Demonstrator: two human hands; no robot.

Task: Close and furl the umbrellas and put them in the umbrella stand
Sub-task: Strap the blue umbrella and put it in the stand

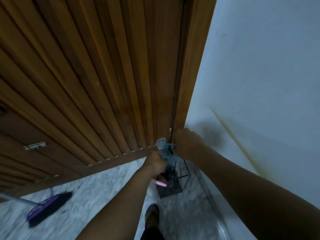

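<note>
At the centre of the frame, just above the wire umbrella stand [174, 181], a grey-blue umbrella [167, 151] is held between two hands. The left hand [155, 161] is clenched around its folded cloth; the right hand [187, 144] is seen from the back, so its fingers cannot be told. The furling step appears to be under way, though blur hides the strap. Next, the bundle must be lowered upright into the stand. One stand is counted, one held umbrella, and one pink handle [160, 182] already inside.

Slatted wooden door [90, 80] left, pale wall [259, 66] right, marbled grey floor [97, 184], purple broom [46, 208] near left, dim light.
</note>
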